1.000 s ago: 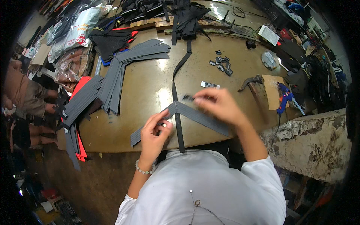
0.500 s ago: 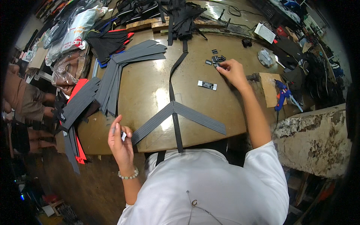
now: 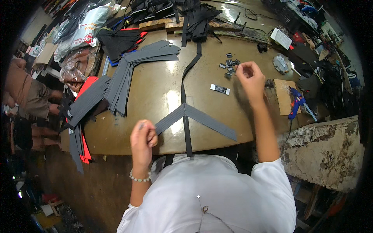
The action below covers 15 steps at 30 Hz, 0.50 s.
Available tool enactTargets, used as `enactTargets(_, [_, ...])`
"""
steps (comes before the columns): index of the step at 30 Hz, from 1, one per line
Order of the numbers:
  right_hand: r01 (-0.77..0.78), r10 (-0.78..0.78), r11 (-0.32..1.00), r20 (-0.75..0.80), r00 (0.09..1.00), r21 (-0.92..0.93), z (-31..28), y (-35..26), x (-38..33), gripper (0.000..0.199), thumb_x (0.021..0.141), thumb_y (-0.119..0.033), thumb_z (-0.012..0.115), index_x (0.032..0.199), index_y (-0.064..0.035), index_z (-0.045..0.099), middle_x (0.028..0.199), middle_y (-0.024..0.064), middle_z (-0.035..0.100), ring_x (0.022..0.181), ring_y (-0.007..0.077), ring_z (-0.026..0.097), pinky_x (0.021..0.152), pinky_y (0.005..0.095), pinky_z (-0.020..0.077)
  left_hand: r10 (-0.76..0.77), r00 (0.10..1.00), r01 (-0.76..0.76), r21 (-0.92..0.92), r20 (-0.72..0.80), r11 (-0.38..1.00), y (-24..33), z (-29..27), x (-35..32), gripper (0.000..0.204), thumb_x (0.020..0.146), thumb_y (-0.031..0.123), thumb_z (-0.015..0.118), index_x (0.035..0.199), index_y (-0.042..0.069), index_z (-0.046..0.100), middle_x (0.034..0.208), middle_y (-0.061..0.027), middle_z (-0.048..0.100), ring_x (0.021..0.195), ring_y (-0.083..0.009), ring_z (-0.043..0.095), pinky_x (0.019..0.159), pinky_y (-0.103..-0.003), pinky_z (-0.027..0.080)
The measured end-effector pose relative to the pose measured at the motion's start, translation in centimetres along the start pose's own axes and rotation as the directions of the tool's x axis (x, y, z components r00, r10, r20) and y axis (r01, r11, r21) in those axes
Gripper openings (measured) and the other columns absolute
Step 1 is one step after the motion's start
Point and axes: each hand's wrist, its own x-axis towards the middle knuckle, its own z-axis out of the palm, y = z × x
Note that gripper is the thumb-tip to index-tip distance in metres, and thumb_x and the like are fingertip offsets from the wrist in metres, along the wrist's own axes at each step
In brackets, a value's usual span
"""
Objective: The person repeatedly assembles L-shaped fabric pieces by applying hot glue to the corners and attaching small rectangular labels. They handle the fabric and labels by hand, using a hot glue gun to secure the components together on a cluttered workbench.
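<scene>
A grey ribbed webbing strip (image 3: 211,123), bent into a V, lies in front of me over a narrow black strap (image 3: 187,136) running up the table. Beside the strip's left end my left hand (image 3: 143,140) is closed, fingers curled and slightly blurred; its contents are hidden. Just right of a small pile of black buckles (image 3: 230,63), my right hand (image 3: 250,77) is pinched, thumb against fingertips. Whatever the pinch holds is too small to make out. Between pile and strip lies a small black label with white ends (image 3: 220,89).
Grey strips (image 3: 126,75) are stacked at the left, with more strips over red material (image 3: 84,151). Black straps (image 3: 198,23) heap at the back by wooden boards. A blue glue gun (image 3: 297,103) rests on cardboard (image 3: 283,93) at right. Another person (image 3: 31,89) is at far left.
My right hand has drawn back from the buckle pile. My left hand has moved right, its fingers curling more, and the white piece seen in it is now hidden. The view has shifted slightly.
</scene>
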Motion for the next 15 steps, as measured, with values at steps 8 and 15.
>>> enactTargets(8, [-0.060, -0.039, 0.976, 0.437, 0.899, 0.209, 1.3, -8.0, -7.1, 0.012, 0.087, -0.003, 0.068, 0.098, 0.0018, 0.069, 0.101, 0.0077, 0.068, 0.090, 0.0139, 0.066, 0.082, 0.0261, 0.0537, 0.025, 0.997, -0.050, 0.411, 0.066, 0.910, -1.2, 5.0, 1.2, 0.019, 0.092, 0.016, 0.069, 0.103, 0.000, 0.070, 0.069, 0.0097, 0.047, 0.059, 0.0014, 0.034, 0.051, -0.018, 0.024])
enactTargets(15, [-0.151, -0.099, 0.903, 0.537, 0.838, 0.402, 3.3, -8.0, -10.8, 0.015, 0.086, -0.003, 0.070, 0.100, 0.0017, 0.067, 0.098, 0.0116, 0.069, 0.090, 0.0189, 0.069, 0.078, 0.0295, 0.0565, 0.099, 0.994, -0.073, 0.380, -0.049, 0.922, -1.5, 5.1, 2.0, 0.016, 0.091, 0.015, 0.071, 0.099, 0.001, 0.071, 0.066, 0.0110, 0.045, 0.057, 0.0021, 0.033, 0.049, -0.018, 0.022])
